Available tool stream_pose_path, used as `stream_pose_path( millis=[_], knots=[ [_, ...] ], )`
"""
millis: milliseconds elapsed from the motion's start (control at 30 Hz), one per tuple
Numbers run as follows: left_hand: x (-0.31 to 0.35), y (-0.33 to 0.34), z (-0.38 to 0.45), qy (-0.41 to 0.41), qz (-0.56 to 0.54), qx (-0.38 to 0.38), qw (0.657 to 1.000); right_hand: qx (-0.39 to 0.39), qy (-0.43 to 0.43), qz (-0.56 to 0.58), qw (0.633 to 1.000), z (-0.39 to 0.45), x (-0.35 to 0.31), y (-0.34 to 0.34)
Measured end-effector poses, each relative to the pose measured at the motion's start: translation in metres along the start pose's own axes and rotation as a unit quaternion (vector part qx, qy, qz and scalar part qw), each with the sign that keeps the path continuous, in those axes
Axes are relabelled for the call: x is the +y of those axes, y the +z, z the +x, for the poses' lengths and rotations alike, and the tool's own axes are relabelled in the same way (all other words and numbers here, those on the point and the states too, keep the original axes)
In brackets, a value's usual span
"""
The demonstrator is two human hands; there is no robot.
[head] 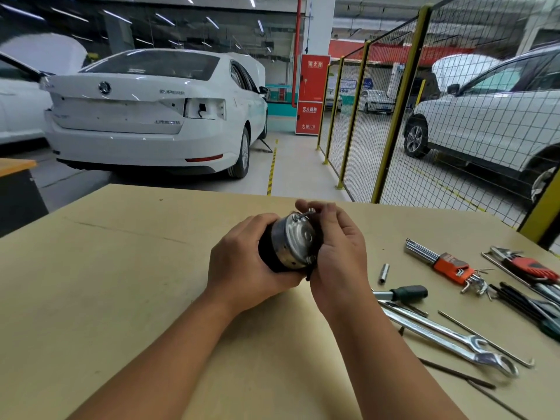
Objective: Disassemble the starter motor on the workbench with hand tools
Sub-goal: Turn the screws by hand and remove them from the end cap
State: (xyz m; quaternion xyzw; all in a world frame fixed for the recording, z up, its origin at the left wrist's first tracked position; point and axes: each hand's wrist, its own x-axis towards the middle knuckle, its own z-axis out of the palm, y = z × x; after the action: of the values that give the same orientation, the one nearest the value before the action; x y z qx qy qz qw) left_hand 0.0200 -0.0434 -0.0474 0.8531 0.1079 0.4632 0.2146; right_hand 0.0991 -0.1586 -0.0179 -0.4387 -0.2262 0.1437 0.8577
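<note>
The starter motor (pixel 291 244) was held above the workbench (pixel 121 268) at centre, its silver end cap turned toward the camera. The black body was gripped by the left hand (pixel 242 262) from nine o'clock. A long through bolt (pixel 304 214) at the cap's twelve o'clock was pinched by the right hand (pixel 336 247). Hex key sets (pixel 451 262) and wrenches (pixel 448 338) were laid at three to four o'clock.

I see the starter motor (pixel 292 242) at the desk's (pixel 121 268) centre, held off the surface, its round silver end cap facing me and the black body behind. A long through bolt (pixel 304 214) sticks out at the cap's twelve o'clock; another bolt head (pixel 309 259) sits at five o'clock.
</note>
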Motion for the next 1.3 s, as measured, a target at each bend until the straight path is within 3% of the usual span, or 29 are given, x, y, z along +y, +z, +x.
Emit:
stream_pose_path(
  millis=[433,700,833,1300],
  knots=[
    [0.0017,-0.0007,-0.0007,-0.006,0.0,-0.001,1.0,-0.007,0.005,0.009,1.0,-0.0007,-0.0009,-0.0009],
    [-0.0003,0.0005,-0.0003,0.001,0.0,0.006,1.0,-0.07,0.011,-0.016,0.997,-0.0003,-0.0069,-0.0049],
    [-0.0013,0.001,0.0006,0.004,0.0,0.002,1.0,-0.037,0.039,0.021,0.998,0.0015,-0.0061,-0.0037],
    [-0.001,0.0009,-0.0003,0.002,0.001,0.005,1.0,-0.049,0.017,0.011,0.999,-0.0031,-0.0072,-0.0021]
  ],
)
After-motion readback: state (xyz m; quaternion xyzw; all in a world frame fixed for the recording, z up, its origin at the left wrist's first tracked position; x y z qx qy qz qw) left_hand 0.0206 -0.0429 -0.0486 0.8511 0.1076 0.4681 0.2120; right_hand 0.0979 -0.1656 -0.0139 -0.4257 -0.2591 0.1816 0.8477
